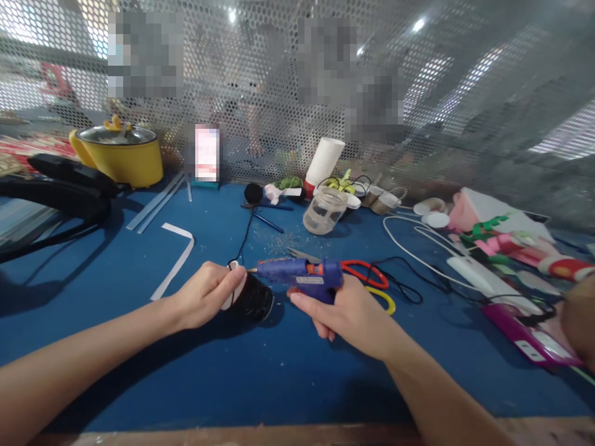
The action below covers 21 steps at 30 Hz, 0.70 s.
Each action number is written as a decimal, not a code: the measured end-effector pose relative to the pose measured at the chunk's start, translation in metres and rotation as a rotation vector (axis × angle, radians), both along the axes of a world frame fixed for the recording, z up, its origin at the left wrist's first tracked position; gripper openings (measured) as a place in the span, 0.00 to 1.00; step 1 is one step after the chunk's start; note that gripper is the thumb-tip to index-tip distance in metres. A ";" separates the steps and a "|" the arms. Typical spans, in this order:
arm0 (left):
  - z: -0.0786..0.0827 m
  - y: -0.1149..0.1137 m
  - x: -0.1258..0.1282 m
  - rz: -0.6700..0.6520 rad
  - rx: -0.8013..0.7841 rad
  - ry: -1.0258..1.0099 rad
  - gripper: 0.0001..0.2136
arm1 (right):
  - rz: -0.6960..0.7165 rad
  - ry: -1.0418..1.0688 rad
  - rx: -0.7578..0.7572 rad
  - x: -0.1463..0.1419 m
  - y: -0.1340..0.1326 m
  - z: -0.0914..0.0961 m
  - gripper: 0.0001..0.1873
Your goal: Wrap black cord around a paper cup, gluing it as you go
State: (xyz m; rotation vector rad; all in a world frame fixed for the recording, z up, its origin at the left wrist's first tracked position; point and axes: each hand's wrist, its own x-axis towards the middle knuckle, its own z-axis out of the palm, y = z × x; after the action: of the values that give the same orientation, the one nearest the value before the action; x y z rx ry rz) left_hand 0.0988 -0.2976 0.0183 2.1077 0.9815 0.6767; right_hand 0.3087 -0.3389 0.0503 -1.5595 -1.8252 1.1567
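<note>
Risking a burn: one slip could push the nozzle (pixel 252 270) of the blue-purple glue gun (pixel 283 271), if hot, into the thumb of the left hand (pixel 204 294).
The left hand closes on the black cylinder's (pixel 253 301) pale end, mid-table (pixel 279 384); the right hand (pixel 351 313) curls around the glue gun's handle, nozzle just beside that thumb.

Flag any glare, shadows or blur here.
Head view: bright light spots across the perforated screen; head view: dark shadow on the blue table below the left forearm; head view: label on the glue gun too blurred to read.
</note>
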 end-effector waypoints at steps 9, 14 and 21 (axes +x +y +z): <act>-0.001 0.000 -0.002 0.011 0.001 0.004 0.20 | -0.130 0.283 0.042 0.017 0.022 -0.003 0.12; -0.001 0.000 -0.002 0.021 -0.002 0.015 0.20 | -0.326 0.432 0.100 0.041 0.060 0.015 0.09; 0.002 -0.001 -0.002 0.011 0.033 0.007 0.20 | -0.593 0.432 0.054 0.073 0.136 0.025 0.06</act>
State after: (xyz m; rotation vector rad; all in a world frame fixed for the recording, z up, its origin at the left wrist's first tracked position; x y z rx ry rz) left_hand 0.0969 -0.2983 0.0203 2.1362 0.9925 0.6964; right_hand 0.3821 -0.2027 0.0754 -1.5209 -1.0101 1.0352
